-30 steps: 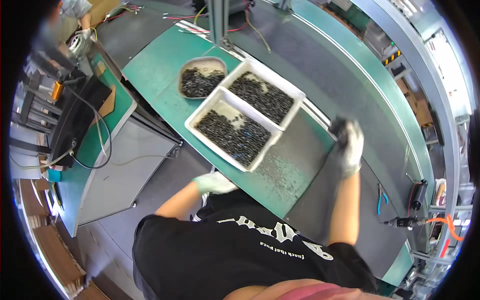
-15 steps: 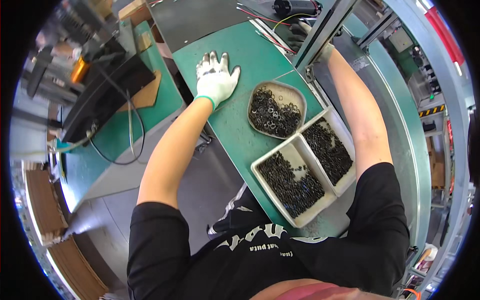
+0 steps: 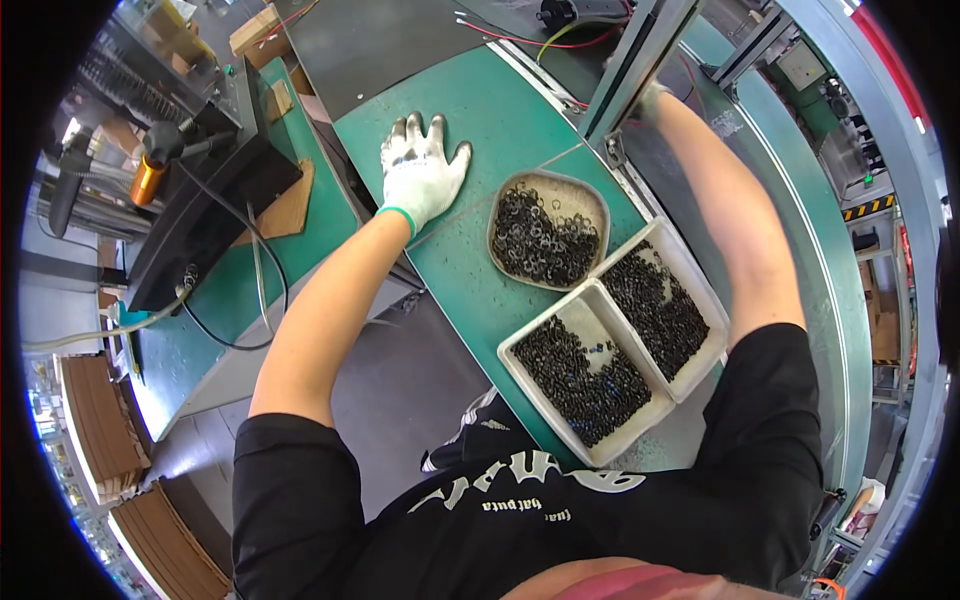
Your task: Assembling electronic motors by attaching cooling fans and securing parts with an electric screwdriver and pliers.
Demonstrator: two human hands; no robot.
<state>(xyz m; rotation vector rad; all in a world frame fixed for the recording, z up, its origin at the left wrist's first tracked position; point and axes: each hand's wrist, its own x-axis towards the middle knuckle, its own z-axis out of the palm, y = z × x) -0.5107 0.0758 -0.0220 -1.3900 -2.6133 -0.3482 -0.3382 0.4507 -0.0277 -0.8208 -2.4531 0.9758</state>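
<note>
My left hand [image 3: 422,178], in a white glove with dark fingertips, rests flat on the green worktop [image 3: 455,265] with its fingers spread and nothing in it. My right arm reaches far forward past an upright metal post [image 3: 632,75]. Only the glove's edge of my right hand [image 3: 654,100] shows beside the post; its fingers are hidden. Near that post, at the far edge, lies a black cylindrical motor [image 3: 580,12] with red, black and yellow-green wires. Closer to me stands a rounded tray [image 3: 582,197] of dark and silvery open rings.
Two joined-up rectangular bins, a left bin [image 3: 588,318] and a right bin [image 3: 712,300], hold many small black parts. A conveyor-like green strip [image 3: 800,240] curves along the right. On the left bench sit a black machine [image 3: 215,200] and a loose cable [image 3: 285,270].
The fingers of my right hand, partly visible beyond the post before, are now hidden behind it. My left hand stays flat on the worktop. The whole view has shifted slightly.
</note>
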